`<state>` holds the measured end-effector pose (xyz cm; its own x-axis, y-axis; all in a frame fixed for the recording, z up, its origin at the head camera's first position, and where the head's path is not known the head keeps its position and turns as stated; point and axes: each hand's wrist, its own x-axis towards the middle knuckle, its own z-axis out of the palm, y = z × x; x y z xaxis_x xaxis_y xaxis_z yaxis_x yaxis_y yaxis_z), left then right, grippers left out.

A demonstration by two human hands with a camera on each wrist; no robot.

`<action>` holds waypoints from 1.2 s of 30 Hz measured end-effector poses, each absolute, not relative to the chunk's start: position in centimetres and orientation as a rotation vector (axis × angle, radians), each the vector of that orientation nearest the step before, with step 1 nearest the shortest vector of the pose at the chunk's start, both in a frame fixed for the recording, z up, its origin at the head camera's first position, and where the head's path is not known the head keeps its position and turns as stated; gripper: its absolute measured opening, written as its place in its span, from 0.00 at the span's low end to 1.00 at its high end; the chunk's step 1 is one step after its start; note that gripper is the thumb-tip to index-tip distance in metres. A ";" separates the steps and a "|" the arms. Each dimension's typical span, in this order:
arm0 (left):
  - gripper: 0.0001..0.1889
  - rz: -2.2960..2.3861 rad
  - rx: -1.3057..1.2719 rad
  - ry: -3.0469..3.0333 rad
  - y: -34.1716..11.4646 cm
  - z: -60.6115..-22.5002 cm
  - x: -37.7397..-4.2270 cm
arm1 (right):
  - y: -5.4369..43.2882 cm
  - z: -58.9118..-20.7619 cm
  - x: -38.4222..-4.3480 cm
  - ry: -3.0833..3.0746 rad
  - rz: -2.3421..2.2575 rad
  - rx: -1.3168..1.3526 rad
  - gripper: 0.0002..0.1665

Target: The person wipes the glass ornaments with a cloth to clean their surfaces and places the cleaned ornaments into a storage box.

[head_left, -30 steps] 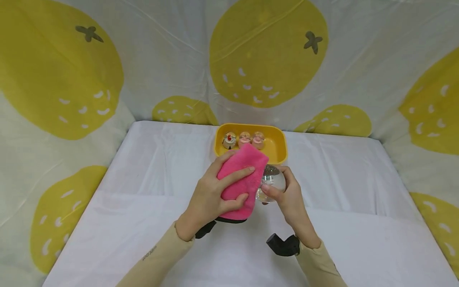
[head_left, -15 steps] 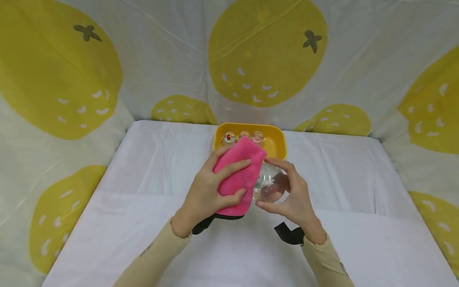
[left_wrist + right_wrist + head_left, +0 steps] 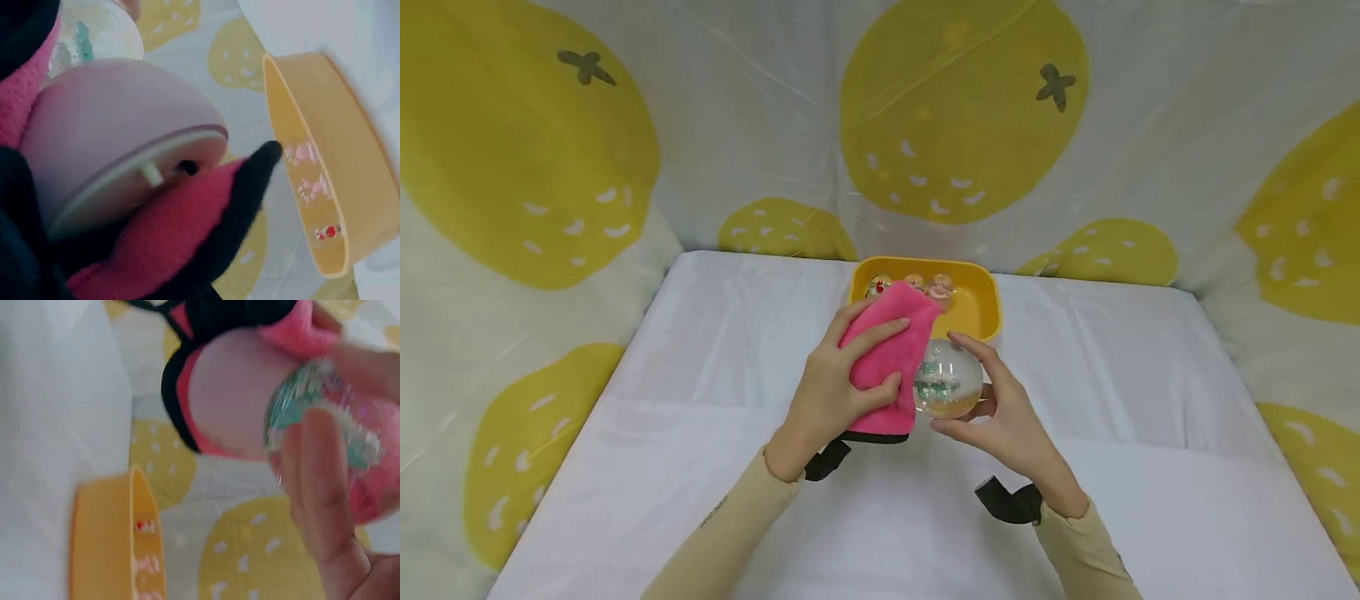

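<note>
A snow globe with a clear glass ball point(image 3: 951, 379) is held up over the table, tipped sideways. Its pale pink base point(image 3: 131, 131), with a small white peg and a dark hole underneath, shows in the left wrist view. Around that base my left hand point(image 3: 838, 379) grips a pink cloth point(image 3: 891, 358) edged in black. My right hand point(image 3: 1011, 408) curls its thumb and fingers about the glass, where green and glittery bits point(image 3: 312, 419) show inside. In the head view the cloth hides the base.
Behind the hands stands a yellow tray point(image 3: 981, 304) holding 3 small clear-domed figures point(image 3: 940, 289) on its left side. A white cloth covers the table point(image 3: 1112, 367). Lemon-printed curtains point(image 3: 760, 108) rise at the back and sides.
Both hands have drifted slightly left with the snow globe and cloth. The globe has turned, and my right hand's fingers and thumb have spread wider around the glass.
</note>
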<state>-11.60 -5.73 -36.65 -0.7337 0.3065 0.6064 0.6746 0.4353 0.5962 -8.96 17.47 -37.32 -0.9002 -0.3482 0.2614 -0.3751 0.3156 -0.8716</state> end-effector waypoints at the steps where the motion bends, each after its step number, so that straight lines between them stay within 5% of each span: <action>1: 0.29 -1.271 -0.836 -2.275 -5.9 -36.7 -11.7 | 17.5 -37.4 -9.0 -2.513 1.589 0.748 0.56; 7: 0.30 -1.275 -0.924 -2.204 -5.7 -37.0 -11.3 | 17.2 -37.9 -9.4 -2.323 1.571 0.708 0.46; 13: 0.30 -1.038 -0.936 -2.165 -5.0 -37.2 -10.7 | 16.1 -37.4 -9.1 -2.275 2.114 0.208 0.24; 16: 0.30 -1.081 -0.909 -2.180 -5.1 -37.1 -10.8 | 16.1 -37.1 -8.8 -2.327 2.217 0.256 0.33; 21: 0.30 -1.313 -0.875 -2.185 -5.8 -36.3 -11.4 | 17.0 -36.8 -8.7 -2.409 1.874 0.735 0.59; 29: 0.28 -1.449 -0.967 -2.200 -5.7 -36.4 -11.3 | 17.3 -37.1 -9.6 -2.130 1.392 0.972 0.49; 36: 0.30 -1.311 -0.954 -2.243 -5.3 -36.4 -10.7 | 16.0 -37.3 -8.5 -2.194 1.663 0.567 0.39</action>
<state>-10.70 -5.32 -36.35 -0.7016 0.3665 0.6110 0.7123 0.3371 0.6157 -8.45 15.98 -37.33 -0.8668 -0.1142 0.4855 -0.4983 0.2396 -0.8333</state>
